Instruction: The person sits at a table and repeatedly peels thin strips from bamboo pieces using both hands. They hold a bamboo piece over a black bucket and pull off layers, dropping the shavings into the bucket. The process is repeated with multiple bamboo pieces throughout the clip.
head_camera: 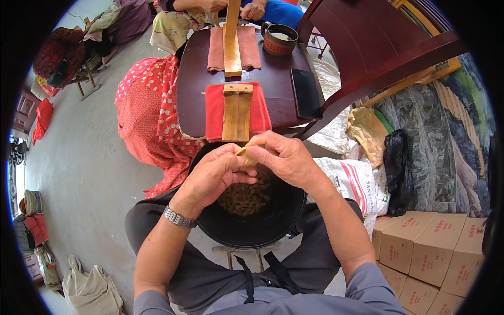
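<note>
My left hand (214, 173) and my right hand (287, 161) meet above a black bucket (252, 239) between my knees. Both pinch a small, thin, yellowish piece (246, 158), partly covered by my fingers; its material is unclear. Many short brown pieces (244, 200) lie at the bottom of the bucket. Just beyond my fingertips, a wooden block (237, 118) rests on a folded red cloth (260, 112) at the near edge of a dark chair seat (193, 86). The block's near end juts towards the bucket.
A longer wooden bar (232, 59) lies on a pink cloth (252, 47). A mug (278, 41) and smartphone (306, 93) share the seat. Opposite sits another person, hands (253, 11) visible. Red patterned fabric (141, 118) hangs left; woven sacks (346, 173) and cardboard boxes (433, 244) stand right.
</note>
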